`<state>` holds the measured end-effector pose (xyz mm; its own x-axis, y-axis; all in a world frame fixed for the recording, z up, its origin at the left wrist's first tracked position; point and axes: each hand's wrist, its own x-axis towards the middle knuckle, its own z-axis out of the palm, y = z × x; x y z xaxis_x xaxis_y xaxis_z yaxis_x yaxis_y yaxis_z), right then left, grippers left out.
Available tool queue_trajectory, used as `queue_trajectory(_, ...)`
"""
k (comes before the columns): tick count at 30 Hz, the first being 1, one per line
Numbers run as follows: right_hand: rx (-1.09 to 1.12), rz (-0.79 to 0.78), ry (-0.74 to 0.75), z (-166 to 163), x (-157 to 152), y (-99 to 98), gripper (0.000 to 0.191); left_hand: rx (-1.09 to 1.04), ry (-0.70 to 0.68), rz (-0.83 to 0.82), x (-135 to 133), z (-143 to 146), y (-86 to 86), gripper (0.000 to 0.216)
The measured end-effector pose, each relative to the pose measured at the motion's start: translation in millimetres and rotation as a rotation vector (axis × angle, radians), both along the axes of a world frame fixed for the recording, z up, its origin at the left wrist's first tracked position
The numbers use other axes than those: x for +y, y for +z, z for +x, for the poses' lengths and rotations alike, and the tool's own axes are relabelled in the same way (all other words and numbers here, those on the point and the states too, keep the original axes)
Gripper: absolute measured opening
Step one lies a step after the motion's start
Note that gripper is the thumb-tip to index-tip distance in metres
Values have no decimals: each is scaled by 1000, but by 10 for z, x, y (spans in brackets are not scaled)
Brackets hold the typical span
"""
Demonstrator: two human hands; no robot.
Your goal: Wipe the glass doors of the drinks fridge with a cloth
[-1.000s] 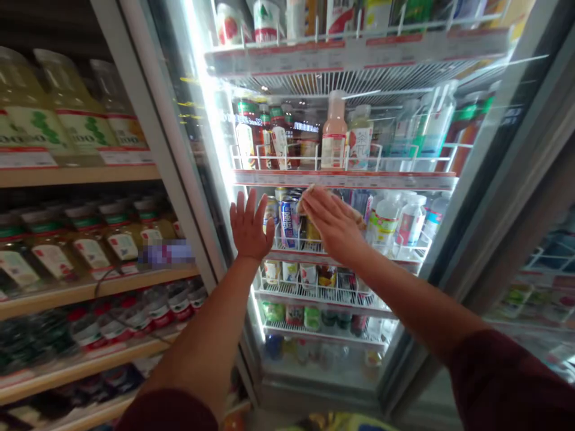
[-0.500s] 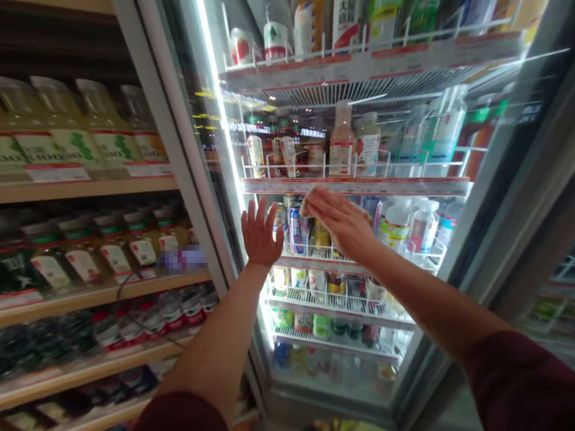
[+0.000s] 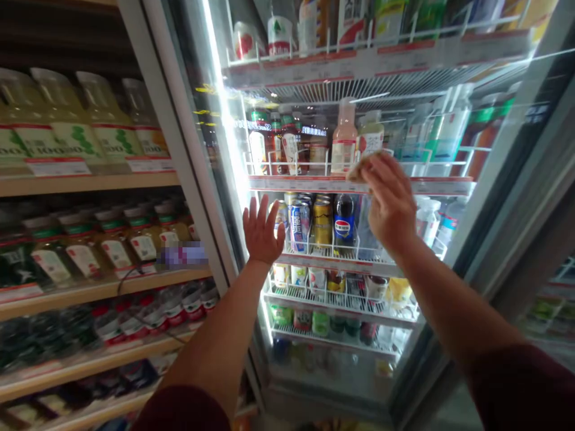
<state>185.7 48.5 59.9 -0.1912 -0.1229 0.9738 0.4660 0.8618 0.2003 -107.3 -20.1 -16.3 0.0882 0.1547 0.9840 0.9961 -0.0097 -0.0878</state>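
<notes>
My left hand (image 3: 263, 233) lies flat with its fingers spread against the glass door (image 3: 327, 377) of a lit drinks fridge. My right hand (image 3: 390, 200) presses a folded beige cloth (image 3: 359, 170) to the same glass, level with a shelf edge; much of the cloth is hidden under the fingers. Behind the glass, between my hands, stand a blue and silver can (image 3: 299, 226), a gold can (image 3: 322, 221) and a dark cola bottle (image 3: 344, 221). A pink drink bottle (image 3: 344, 137) stands on the shelf above, left of the cloth.
Wooden shelves (image 3: 90, 184) on the left hold several juice bottles (image 3: 108, 114) and smaller bottles below. A thin dark cable (image 3: 120, 290) hangs before them. The fridge's grey metal frame (image 3: 179, 137) runs between shelves and glass.
My right hand has slid the cloth to the right and upward over the glass, turning more upright and uncovering the gold can and cola bottle. My left hand has stayed in place.
</notes>
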Motion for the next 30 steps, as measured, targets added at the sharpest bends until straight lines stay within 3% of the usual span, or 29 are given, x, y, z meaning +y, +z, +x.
queue_trajectory(3, 61, -33, -47, 56, -18, -9, 60, 6, -3, 0, -1, 2, 4, 57)
queue_trajectory(7, -302, -40, -58, -20, -91, -203, 70, 15, -15, 17, 8, -2, 8, 57)
queue_trajectory(9, -331, -26, -47, -27, -56, -101, 67, 22, -16, 19, 12, -6, 6, 57)
queue_trajectory(14, -32, -50, -69, -135, -3, 359, 57, 21, -15, 18, 12, -13, 5, 57)
queue_trajectory(16, -110, -66, -70, -288, -82, 340, 60, 2, -27, 1, 9, -14, 7, 57)
queue_trajectory(20, -481, -14, -24, -531, -177, 264, 63, -14, -40, -9, 7, -13, 6, 57)
queue_trajectory(22, -440, 3, -42, -533, -126, 372, 56, -18, -32, -13, 9, -12, 3, 57)
queue_trajectory(25, -175, 2, -91, -485, -40, 513, 47, -31, -42, -14, 12, -9, 1, 57)
queue_trajectory(27, -146, -10, -98, -486, -53, 435, 47, -32, -41, -11, 11, -7, 2, 56)
queue_trajectory(30, -423, 2, -52, -482, -142, 151, 51, 2, -12, 5, 8, -4, 5, 56)
